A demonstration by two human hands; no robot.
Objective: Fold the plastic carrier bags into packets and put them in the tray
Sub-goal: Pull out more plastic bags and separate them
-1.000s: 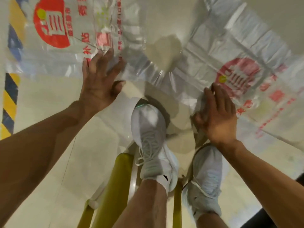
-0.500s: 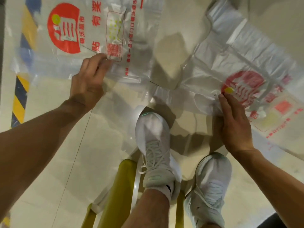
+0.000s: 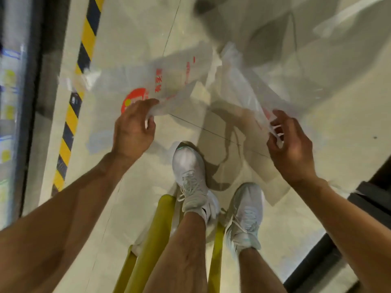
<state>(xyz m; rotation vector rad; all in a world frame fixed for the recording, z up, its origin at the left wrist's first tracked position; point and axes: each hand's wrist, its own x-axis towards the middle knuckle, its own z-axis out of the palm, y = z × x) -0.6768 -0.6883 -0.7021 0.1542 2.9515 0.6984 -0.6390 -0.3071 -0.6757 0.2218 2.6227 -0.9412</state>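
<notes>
L grip [image 3: 133, 125]: thumb & fingers pinch the near edge of the printed carrier bag [image 3: 179, 77]. It fans out toward 1 o'clock, held up, we reckon, so it hangs flat for a first fold. R grip [image 3: 292, 144] curls round the thin end of a second bag [image 3: 241, 87] trailing to 11 o'clock. That end is prob. its handles, but it's too blurred to say. Neither bag is folded yet; no tray in view. White shoes [image 3: 190, 172] at 6, striped floor tape [image 3: 69, 115] at 10.
</notes>
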